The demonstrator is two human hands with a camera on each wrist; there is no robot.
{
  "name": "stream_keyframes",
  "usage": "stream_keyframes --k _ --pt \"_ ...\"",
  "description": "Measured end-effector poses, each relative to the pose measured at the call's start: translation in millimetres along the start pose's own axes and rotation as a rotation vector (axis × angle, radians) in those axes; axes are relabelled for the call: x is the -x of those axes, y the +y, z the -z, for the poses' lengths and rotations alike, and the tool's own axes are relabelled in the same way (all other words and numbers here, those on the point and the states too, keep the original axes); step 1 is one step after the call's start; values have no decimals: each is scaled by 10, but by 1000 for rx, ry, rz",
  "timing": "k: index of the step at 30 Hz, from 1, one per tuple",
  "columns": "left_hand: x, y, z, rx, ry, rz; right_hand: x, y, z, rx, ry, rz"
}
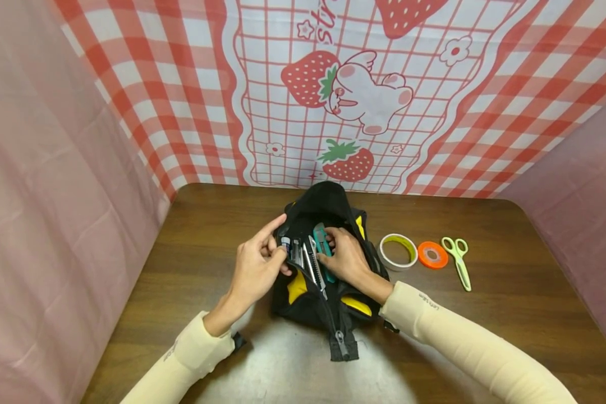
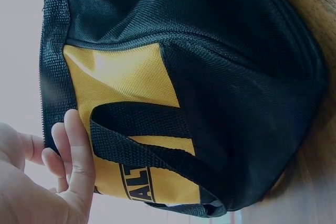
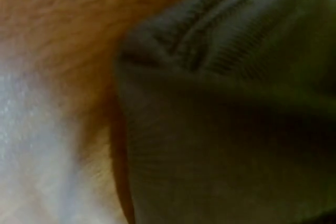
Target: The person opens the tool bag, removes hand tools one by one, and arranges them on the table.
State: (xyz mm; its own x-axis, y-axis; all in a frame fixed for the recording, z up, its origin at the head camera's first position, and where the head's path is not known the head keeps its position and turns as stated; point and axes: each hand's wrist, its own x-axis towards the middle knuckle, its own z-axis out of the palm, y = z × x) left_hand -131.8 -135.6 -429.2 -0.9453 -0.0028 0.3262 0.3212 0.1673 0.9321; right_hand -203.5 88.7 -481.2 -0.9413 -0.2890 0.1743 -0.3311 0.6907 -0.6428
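While the left hand (image 1: 255,264) pinches the nine-o'clock rim of a soft black fabric bag with yellow panels (image 1: 303,311), standing open on the brown wooden table (image 1: 197,252), the right hand (image 1: 348,255) grips a slim teal utility knife (image 1: 321,240) inside, its grey tip towards twelve o'clock. The zip end (image 1: 342,345) points to six. The right palm is turned from view; the knife's lower part is shadowed; the right wrist view blurs.

"ALT" on bag (image 2: 210,77), "str" on backdrop (image 1: 368,98)
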Motion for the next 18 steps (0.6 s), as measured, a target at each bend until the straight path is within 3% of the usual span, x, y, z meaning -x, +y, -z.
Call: stream_keyframes --k 18 --pt "-3 -21 4 -2 0 -5 -1 49 -64 58 -78 -144"
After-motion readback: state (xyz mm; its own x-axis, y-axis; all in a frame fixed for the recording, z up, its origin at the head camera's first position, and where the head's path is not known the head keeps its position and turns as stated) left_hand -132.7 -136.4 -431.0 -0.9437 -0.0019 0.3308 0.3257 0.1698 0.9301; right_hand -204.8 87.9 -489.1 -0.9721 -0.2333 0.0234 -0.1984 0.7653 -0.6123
